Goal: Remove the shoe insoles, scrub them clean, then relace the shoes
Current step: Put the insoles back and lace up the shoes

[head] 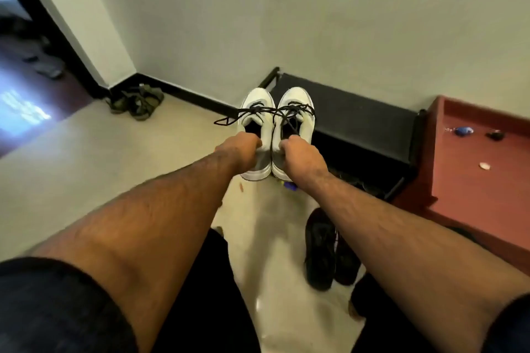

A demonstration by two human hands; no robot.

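Two white sneakers hang side by side in front of me, toes pointing away, above the floor. My left hand (243,149) grips the heel collar of the left white sneaker (256,103). My right hand (301,155) grips the heel collar of the right white sneaker (296,102). Loose black laces (258,113) trail across both tongues and stick out to the left. The insides of the shoes look dark; I cannot tell whether insoles are in them.
A black shoe rack (358,123) stands against the wall behind the sneakers. A red-brown cabinet top (473,169) with small items lies at right. Black shoes (327,252) sit on the pale floor below my right arm. Green sandals (137,102) lie in the left corner.
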